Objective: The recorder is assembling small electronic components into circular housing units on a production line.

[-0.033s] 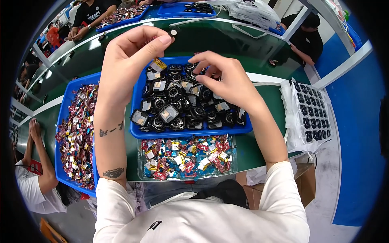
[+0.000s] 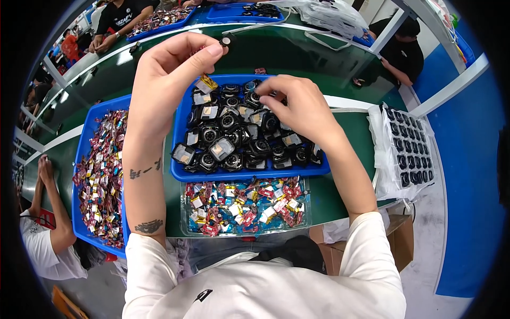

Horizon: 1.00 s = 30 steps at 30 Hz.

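Above the far left corner of a blue tray (image 2: 249, 177), my left hand (image 2: 178, 66) is closed in a pinch. It grips a small red circuit board with a yellow-and-white battery (image 2: 206, 83) hanging below and a round, silver-faced black part (image 2: 226, 41) at the fingertips. My right hand (image 2: 297, 103) is over the tray's far right part, fingers curved with a gap between thumb and forefinger. Nothing shows between them, though its other fingertips are partly hidden. Beneath lie many black watch cases (image 2: 228, 122), some with pale square insides showing.
A clear tray (image 2: 186, 226) of red, yellow and blue electronic parts sits nearer me. A blue bin (image 2: 79, 196) of similar parts stands left. To the right is a white-wrapped tray (image 2: 382, 159) of black pieces. A red piece (image 2: 260, 70) lies beyond the tray. Other people work around.
My right hand has dropped slightly and its fingers have drawn closer together, uncovering the red piece beyond the tray. My left hand has barely moved, still holding the circuit board.
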Motion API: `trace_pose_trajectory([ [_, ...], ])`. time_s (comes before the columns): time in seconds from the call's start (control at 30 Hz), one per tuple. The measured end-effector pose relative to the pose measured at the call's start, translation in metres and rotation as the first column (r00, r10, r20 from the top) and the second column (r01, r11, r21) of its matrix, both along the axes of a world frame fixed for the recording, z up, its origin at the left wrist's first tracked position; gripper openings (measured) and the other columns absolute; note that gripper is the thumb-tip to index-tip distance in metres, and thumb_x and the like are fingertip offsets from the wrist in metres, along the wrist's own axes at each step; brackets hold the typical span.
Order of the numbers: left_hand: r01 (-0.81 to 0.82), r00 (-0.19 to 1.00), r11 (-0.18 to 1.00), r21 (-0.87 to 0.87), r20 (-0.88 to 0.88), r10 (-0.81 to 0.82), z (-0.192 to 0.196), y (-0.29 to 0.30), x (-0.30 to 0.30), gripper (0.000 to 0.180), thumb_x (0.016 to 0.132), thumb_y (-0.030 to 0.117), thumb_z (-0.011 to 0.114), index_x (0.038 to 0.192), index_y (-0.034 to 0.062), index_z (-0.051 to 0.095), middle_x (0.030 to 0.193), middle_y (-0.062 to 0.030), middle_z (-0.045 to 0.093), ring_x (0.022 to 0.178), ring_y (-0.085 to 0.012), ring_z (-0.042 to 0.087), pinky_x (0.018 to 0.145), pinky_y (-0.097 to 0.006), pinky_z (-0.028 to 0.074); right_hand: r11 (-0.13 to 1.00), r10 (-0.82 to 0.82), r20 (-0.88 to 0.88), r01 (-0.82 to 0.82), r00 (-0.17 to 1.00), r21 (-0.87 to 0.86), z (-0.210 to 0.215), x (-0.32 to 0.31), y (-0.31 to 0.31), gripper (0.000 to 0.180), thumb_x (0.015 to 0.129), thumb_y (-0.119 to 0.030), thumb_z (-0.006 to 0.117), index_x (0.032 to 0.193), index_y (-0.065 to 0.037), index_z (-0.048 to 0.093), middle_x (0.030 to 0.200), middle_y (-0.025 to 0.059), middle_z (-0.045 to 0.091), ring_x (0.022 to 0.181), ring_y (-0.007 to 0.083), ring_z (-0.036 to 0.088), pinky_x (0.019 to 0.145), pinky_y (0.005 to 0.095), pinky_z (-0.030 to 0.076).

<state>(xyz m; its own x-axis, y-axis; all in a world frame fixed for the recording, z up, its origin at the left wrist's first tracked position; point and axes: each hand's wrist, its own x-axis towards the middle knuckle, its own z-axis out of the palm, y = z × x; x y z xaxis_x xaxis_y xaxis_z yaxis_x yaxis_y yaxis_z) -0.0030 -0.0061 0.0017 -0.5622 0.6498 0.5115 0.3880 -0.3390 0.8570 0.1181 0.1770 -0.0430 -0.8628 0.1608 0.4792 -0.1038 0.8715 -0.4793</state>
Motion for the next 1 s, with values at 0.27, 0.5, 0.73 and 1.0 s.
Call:
trace_pose_trajectory([
  [0.27, -0.014, 0.998, 0.996, -0.088, -0.054, 0.009, 0.001, 0.000, 0.003, 0.016, 0.087, 0.018, 0.066, 0.089, 0.0026, 0.066, 0.086, -0.0007, 0.065, 0.079, -0.0055, 0.055, 0.073, -0.021, 0.042, 0.926, -0.005, 0.265, -0.095, 0.964, 0.366, -0.016, 0.002, 0.017, 0.022, 0.064, -0.008, 0.078, 0.086, -0.010, 0.071, 0.105, 0.0039, 0.056, 0.097, 0.0256, 0.057, 0.078, 0.0366, 0.047],
  [0.5, 0.002, 0.999, 0.993, -0.119, -0.041, -0.006, 0.001, -0.001, 0.004, 0.012, 0.086, 0.015, 0.066, 0.084, 0.0027, 0.065, 0.083, -0.0001, 0.064, 0.080, -0.0053, 0.055, 0.074, -0.021, 0.043, 0.932, 0.307, 0.150, -0.329, 0.940, 0.153, -0.006, 0.001, 0.023, 0.026, 0.060, -0.007, 0.077, 0.065, -0.002, 0.052, 0.101, 0.0095, 0.062, 0.096, 0.0244, 0.058, 0.079, 0.0349, 0.046],
  [0.73, 0.039, 0.998, 0.992, -0.119, -0.046, -0.045, -0.005, 0.007, 0.012, 0.009, 0.083, 0.007, 0.066, 0.079, -0.0013, 0.066, 0.100, -0.0065, 0.061, 0.084, -0.0086, 0.056, 0.076, -0.023, 0.045, 0.784, 0.329, -0.022, -0.286, 0.944, -0.551, 0.011, 0.002, 0.010, 0.036, 0.074, -0.010, 0.077, 0.063, -0.003, 0.043, 0.089, 0.0021, 0.060, 0.073, 0.0060, 0.056, 0.061, 0.0226, 0.045],
  [1.0, -0.136, 0.985, 0.980, -0.145, -0.129, 0.117, -0.017, 0.022, 0.023, 0.012, 0.076, 0.013, 0.068, 0.076, 0.0018, 0.072, 0.104, -0.0077, 0.068, 0.070, -0.0052, 0.057, 0.061, -0.020, 0.043, 0.608, 0.133, -0.249, -0.278, 0.959, -0.744, 0.010, 0.003, -0.007, 0.045, 0.080, 0.000, 0.069, 0.121, 0.001, 0.052, 0.089, 0.0087, 0.058, 0.069, 0.0102, 0.063, 0.059, 0.0230, 0.055],
])
